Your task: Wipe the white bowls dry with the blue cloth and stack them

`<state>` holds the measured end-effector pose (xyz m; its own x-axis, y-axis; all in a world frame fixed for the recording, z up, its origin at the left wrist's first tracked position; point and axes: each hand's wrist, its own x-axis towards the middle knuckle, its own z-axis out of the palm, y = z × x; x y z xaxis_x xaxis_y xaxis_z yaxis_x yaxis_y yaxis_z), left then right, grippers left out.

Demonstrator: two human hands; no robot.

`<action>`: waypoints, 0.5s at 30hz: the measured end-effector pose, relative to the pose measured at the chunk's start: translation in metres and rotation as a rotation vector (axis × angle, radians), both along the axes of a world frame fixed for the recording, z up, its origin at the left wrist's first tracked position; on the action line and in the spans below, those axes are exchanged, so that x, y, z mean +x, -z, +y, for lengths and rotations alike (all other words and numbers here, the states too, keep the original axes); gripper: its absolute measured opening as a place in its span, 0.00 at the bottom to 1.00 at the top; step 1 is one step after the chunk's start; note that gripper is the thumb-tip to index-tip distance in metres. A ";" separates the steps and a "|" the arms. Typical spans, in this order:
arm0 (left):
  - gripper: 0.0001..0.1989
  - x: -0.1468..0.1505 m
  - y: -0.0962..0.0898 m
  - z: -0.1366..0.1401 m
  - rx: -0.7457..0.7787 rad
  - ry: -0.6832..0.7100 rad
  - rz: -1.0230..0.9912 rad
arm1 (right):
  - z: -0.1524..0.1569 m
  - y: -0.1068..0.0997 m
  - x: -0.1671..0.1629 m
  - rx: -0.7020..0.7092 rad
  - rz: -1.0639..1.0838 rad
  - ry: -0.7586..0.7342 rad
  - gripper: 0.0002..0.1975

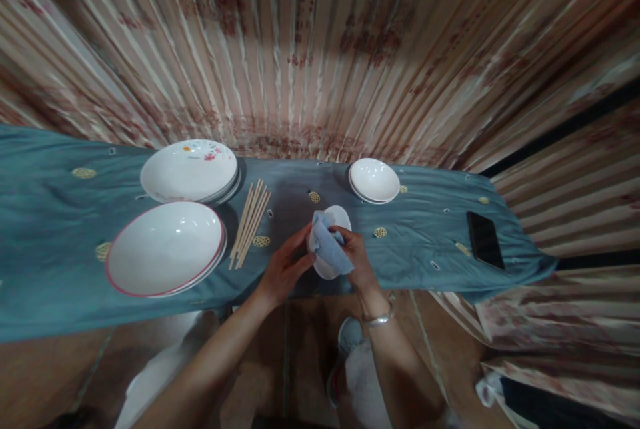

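Near the front of the table, my left hand [287, 265] grips a small white bowl [341, 217] by its left side, fingers and thumb closed on the rim. A light blue cloth [327, 242] lies bunched over the bowl and covers much of it. My right hand [356, 257] is closed on the cloth and presses it against the bowl from the right. Whether another dish lies under this bowl is hidden. To the left of my hands, several wooden chopsticks [251, 223] lie side by side on the cloth-covered table.
Large white bowls with a pink rim [165, 249] stand stacked at front left, floral plates [187, 172] behind them. Small white bowls [375, 181] are stacked at back right. A black phone [485, 240] lies near the right end of the teal tablecloth [415, 255]. Curtains [320, 49] hang behind.
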<state>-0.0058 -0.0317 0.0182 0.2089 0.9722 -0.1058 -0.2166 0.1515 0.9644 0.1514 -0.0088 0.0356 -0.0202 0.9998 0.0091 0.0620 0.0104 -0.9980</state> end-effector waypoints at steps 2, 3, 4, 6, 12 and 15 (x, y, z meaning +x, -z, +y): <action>0.32 0.000 0.001 0.000 0.053 -0.003 0.035 | 0.003 0.001 0.000 -0.007 0.024 0.007 0.13; 0.32 0.000 0.001 0.000 0.065 -0.002 0.042 | 0.004 0.001 0.001 -0.013 0.036 0.006 0.12; 0.32 0.000 0.000 0.000 0.070 0.003 0.044 | 0.006 0.001 0.002 -0.020 0.044 0.008 0.12; 0.32 0.000 0.000 0.000 0.075 0.014 0.045 | 0.009 0.001 0.004 -0.019 0.046 0.030 0.12; 0.32 -0.001 -0.002 -0.002 0.069 0.033 0.028 | 0.020 0.007 0.020 0.044 -0.029 0.106 0.11; 0.32 -0.001 -0.002 -0.003 0.050 0.038 0.030 | 0.024 0.011 0.028 0.034 -0.117 0.151 0.10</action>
<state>-0.0071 -0.0348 0.0202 0.2431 0.9679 -0.0637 -0.1824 0.1102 0.9770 0.1790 0.0153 0.0247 0.1268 0.9907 0.0498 0.1810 0.0263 -0.9831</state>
